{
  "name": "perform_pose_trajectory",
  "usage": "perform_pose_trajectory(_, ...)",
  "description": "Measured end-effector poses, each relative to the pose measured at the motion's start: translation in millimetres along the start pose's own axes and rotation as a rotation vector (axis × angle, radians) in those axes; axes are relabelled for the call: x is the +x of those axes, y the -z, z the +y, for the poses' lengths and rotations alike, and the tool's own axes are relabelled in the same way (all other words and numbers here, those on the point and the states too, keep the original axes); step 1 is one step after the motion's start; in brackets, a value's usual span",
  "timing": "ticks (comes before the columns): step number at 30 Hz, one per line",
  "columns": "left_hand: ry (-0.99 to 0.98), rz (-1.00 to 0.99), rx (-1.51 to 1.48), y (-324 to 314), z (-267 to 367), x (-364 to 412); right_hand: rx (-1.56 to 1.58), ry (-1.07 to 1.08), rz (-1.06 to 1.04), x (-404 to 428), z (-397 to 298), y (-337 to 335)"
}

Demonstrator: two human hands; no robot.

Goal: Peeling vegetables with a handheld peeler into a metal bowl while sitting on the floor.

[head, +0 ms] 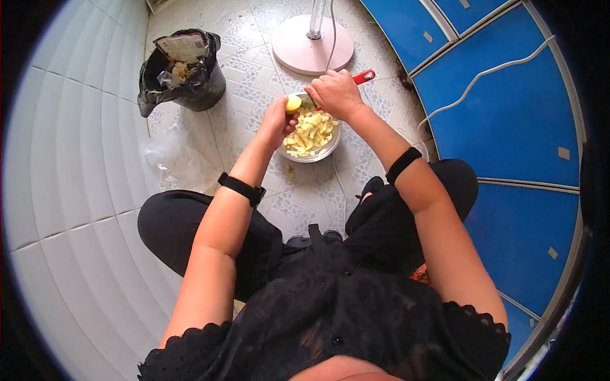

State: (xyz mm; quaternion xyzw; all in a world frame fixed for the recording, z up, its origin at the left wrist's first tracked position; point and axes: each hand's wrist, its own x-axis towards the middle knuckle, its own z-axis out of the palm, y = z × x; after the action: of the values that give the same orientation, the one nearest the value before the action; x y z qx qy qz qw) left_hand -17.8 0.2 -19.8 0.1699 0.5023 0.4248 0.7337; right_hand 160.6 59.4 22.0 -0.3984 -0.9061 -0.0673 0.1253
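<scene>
My left hand (277,121) holds a pale yellow peeled piece (293,103), which looks like potato, over the far left side of a round metal bowl (337,142). Inside the bowl lies a heap of pale yellow cut slices (310,133). My right hand (337,94) grips a tool with a red handle (364,77), a knife or a peeler. The handle's end sticks out past the fist, and a dark narrow part points down towards the bowl beside the held piece. My fingers hide most of the tool. The bowl stands on the floor before me.
A bin lined with a black bag (202,88) and holding waste stands at the far left, with a clear plastic bag (178,159) nearer me. Beyond the bowl is a round pink stand base (312,52) with a cord. Blue cabinet doors (505,114) line the right; a tiled wall (81,157) the left.
</scene>
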Motion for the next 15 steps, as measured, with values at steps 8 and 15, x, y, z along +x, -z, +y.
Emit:
perform_pose_trajectory(8, -0.055, -0.035, 0.01, -3.5, -2.3, 3.0, 0.265, -0.13, -0.023, -8.1, 7.3, -28.3)
perform_pose_trajectory(15, -0.031, 0.018, 0.03, -0.5, -2.6, 1.8, 0.324, -0.082, -0.059, 0.0, -1.9, -2.3)
